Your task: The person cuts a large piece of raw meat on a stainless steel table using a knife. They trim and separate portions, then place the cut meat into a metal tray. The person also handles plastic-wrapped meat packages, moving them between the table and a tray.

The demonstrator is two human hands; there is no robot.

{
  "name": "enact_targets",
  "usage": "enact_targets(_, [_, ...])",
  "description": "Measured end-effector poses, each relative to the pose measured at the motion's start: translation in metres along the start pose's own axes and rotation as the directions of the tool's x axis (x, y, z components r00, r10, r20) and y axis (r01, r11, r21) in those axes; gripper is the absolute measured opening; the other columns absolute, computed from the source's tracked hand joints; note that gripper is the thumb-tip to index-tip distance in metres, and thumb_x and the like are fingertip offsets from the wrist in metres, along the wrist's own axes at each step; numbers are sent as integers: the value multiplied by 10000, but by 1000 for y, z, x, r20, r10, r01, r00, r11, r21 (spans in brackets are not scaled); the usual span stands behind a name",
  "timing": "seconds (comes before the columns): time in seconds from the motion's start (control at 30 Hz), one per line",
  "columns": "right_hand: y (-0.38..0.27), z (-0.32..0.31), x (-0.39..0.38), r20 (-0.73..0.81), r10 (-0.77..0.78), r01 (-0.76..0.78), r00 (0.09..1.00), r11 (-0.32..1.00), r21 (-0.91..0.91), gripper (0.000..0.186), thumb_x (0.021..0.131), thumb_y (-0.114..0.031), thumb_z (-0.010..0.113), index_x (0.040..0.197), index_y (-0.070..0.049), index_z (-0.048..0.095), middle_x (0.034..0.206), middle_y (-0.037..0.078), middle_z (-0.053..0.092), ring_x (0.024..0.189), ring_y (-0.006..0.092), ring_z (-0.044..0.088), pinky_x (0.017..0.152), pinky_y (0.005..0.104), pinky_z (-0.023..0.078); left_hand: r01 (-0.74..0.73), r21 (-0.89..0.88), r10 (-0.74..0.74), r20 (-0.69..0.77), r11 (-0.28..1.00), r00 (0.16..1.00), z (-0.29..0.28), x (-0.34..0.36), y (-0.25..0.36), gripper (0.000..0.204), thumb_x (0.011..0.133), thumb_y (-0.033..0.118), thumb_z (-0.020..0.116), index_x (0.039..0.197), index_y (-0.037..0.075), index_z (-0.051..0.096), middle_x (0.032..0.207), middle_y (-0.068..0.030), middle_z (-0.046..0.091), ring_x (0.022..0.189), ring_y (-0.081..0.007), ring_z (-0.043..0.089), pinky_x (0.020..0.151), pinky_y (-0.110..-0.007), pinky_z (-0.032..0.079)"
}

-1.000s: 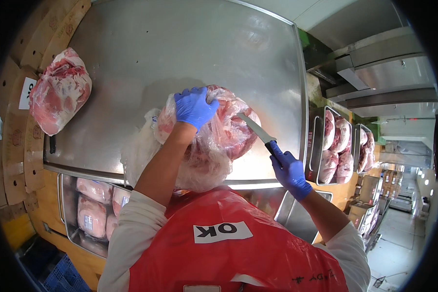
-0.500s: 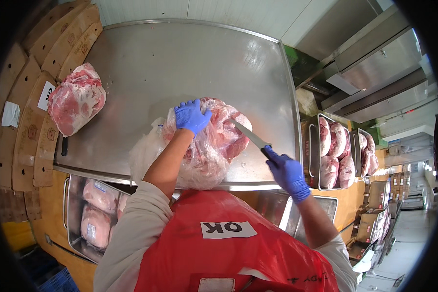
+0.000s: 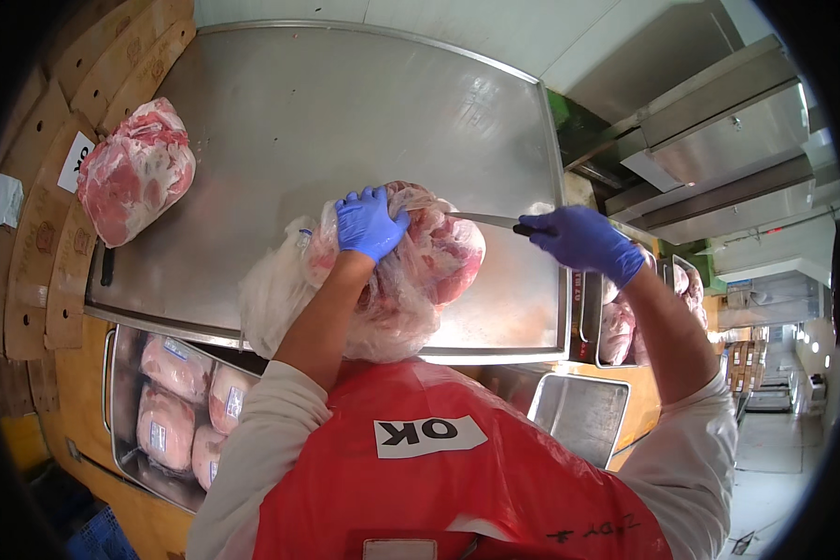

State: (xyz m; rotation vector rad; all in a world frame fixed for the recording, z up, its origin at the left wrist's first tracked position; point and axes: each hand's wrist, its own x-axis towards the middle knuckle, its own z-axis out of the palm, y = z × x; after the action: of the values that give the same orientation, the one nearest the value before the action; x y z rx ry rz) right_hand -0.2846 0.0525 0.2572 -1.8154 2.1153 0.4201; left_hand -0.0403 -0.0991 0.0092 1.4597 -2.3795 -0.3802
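My blue-gloved left hand (image 3: 371, 225) grips the top of a large raw meat piece (image 3: 450, 257) wrapped in loose clear plastic (image 3: 280, 294). In my blue-gloved right hand (image 3: 585, 245), raised to the right of the meat, is a knife (image 3: 500, 220). It lies nearly level, its tip at the upper part of the meat, partly hidden by meat and plastic. Both sit over a stainless steel table (image 3: 364, 103). Another bare meat piece (image 3: 133, 173) lies at the table's left end, beside a dark handle (image 3: 107, 268).
Cardboard boxes (image 3: 30, 257) line the left side. A steel tray (image 3: 125, 446) of packaged meat is below left, another steel tray (image 3: 579, 420) below right. Trays of meat (image 3: 616, 331) stand beyond the table's right edge, steel units (image 3: 719, 131) behind them.
My right hand has moved up and to the right, swinging the knife from a steep slant to nearly level. My left hand has stayed on the meat.
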Motion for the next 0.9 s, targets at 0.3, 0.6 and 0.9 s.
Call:
enact_targets(0.3, [-2, -60, 104, 322, -133, 142, 938, 990, -7, 365, 1018, -287, 708, 1362, -168, 733, 1072, 174, 791, 897, 291, 764, 845, 390, 581, -39, -13, 37, -95, 999, 995, 16, 7, -9, 527, 892, 485, 678, 1233, 84, 666, 1177, -121, 676, 1055, -342, 624, 947, -513, 463])
enact_targets(0.6, [25, 80, 39, -6, -93, 93, 996, 983, 156, 503, 1033, -312, 660, 1526, -263, 569, 753, 202, 685, 696, 408, 708, 671, 525, 556, -5, -44, 5, -19, 999, 1000, 11, 15, -7, 531, 912, 439, 669, 1307, 84, 663, 1253, -114, 686, 1106, -340, 622, 998, -512, 441])
enact_targets(0.9, [18, 214, 8, -403, 3, 111, 915, 959, 260, 561, 1008, -233, 712, 1546, -289, 564, 745, 172, 651, 607, 386, 670, 553, 518, 534, -17, 6, 18, -182, 1000, 983, 21, 0, -7, 468, 912, 403, 668, 1248, 80, 715, 1170, -129, 745, 1059, -351, 670, 962, -539, 465])
